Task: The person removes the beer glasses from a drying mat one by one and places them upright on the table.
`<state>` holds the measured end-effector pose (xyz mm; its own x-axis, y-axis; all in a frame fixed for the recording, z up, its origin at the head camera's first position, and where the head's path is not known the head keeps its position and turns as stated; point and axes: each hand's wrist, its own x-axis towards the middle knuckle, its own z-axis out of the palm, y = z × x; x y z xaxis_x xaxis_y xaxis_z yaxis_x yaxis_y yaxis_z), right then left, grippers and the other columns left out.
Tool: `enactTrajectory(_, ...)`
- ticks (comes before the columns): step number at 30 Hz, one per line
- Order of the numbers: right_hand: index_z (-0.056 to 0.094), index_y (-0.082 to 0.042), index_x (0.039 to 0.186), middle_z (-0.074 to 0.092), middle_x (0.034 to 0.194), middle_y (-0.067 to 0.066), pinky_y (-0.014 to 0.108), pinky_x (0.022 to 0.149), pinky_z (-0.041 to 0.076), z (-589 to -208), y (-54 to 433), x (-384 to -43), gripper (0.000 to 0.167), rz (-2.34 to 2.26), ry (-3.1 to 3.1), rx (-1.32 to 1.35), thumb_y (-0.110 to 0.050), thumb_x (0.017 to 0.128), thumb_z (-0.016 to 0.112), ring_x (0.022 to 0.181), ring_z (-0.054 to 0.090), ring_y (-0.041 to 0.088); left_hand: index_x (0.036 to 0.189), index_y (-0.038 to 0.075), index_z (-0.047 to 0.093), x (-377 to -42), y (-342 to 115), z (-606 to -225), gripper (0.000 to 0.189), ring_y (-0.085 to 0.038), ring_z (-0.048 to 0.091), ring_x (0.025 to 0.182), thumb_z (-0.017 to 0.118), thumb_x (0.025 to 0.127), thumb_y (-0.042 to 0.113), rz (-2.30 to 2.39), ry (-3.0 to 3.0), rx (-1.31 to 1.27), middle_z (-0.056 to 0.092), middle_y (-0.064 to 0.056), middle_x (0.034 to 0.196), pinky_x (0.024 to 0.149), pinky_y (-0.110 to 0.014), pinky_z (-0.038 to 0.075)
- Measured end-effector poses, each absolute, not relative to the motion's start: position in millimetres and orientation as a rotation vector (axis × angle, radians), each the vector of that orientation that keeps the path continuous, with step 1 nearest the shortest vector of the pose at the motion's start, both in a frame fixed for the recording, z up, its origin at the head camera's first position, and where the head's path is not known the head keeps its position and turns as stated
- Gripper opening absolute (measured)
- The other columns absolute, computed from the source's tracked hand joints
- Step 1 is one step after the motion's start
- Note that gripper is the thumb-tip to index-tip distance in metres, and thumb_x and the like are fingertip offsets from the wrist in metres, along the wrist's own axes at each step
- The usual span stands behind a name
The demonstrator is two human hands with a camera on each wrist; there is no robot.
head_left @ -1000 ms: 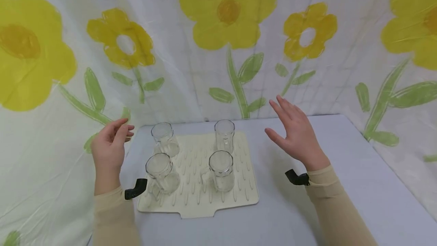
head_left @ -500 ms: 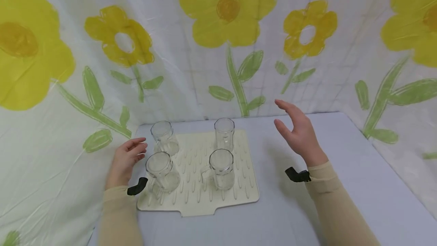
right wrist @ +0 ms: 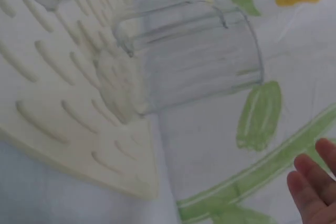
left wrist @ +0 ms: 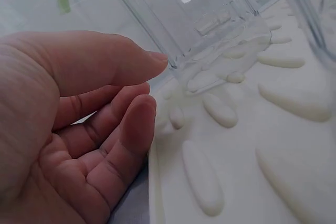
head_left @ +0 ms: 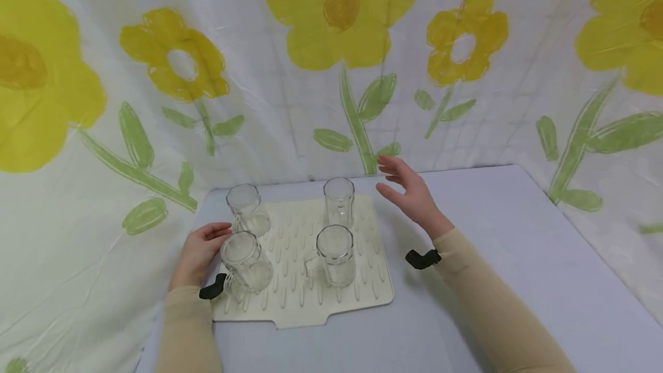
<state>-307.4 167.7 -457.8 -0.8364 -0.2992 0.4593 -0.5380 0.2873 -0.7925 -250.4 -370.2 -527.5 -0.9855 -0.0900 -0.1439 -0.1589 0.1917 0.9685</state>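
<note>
Your left grip (head_left: 201, 251) hovered narrow, right grip (head_left: 409, 190) wide, both empty; the clear, handled glass mug (head_left: 251, 213) nearest the pale tabletop's (head_left: 518, 240) far-left corner wanted gentleness!

We see a pale counter (head_left: 497, 240), backed and flanked by creased white sheeting (head_left: 264, 102) patterned with big yellow flowers (head_left: 311, 39) and green stems (head_left: 356, 125), under soft light.

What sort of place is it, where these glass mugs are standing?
It looks like a screened-off tabletop, perhaps arranged for recording, though I cannot be sure. A sheet printed with large yellow flowers hangs around a white table, and four glass mugs stand on a ridged cream mat.
</note>
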Motion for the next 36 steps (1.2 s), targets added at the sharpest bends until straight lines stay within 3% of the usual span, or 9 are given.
enactTrajectory(8,0.039,-0.021,0.173,0.048,0.174,0.007,0.056,0.130,0.043,-475.4,129.9,-324.4,0.084,1.705,-2.468,0.775,-0.027,0.102,0.084,0.158,0.051,0.033,0.148,-0.009,0.060,-250.0,-369.3,-530.0,0.044,0.002,0.071,0.105,0.070,0.109,0.008,1.909,2.441,-0.263,0.076,0.020,0.101,0.090,-0.012,0.059)
enactTrajectory(14,0.039,-0.022,0.172,0.050,0.172,0.014,0.057,0.132,0.041,-486.3,109.3,-327.4,0.085,1.778,-2.509,0.770,-0.028,0.101,0.085,0.157,0.051,0.036,0.146,-0.009,0.062,-250.2,-368.9,-531.1,0.041,0.004,0.072,0.103,0.070,0.110,0.010,1.918,2.458,-0.271,0.076,0.022,0.099,0.089,-0.012,0.059)
enactTrajectory(21,0.036,-0.022,0.174,0.042,0.177,0.006,0.058,0.130,0.044,-495.3,92.9,-326.7,0.095,1.762,-2.616,0.721,-0.042,0.097,0.087,0.158,0.049,0.036,0.146,-0.008,0.063,-252.1,-366.9,-529.8,0.042,0.006,0.071,0.100,0.071,0.110,0.012,1.896,2.471,-0.280,0.075,0.021,0.101,0.089,-0.011,0.058)
enactTrajectory(28,0.048,-0.024,0.165,0.057,0.163,0.005,0.059,0.122,0.051,-500.5,83.7,-324.5,0.081,1.865,-2.632,0.639,-0.047,0.097,0.085,0.152,0.057,0.035,0.138,0.003,0.072,-254.5,-368.8,-533.5,0.035,0.004,0.070,0.100,0.078,0.107,0.019,1.900,2.477,-0.319,0.076,0.021,0.104,0.088,-0.012,0.058)
enactTrajectory(36,0.051,-0.022,0.164,0.061,0.159,0.005,0.056,0.119,0.054,-503.5,81.8,-326.4,0.075,1.852,-2.595,0.654,-0.044,0.099,0.083,0.147,0.061,0.030,0.142,0.003,0.070,-255.0,-369.7,-533.1,0.039,0.004,0.068,0.100,0.077,0.108,0.022,1.893,2.451,-0.350,0.074,0.023,0.102,0.088,-0.012,0.057)
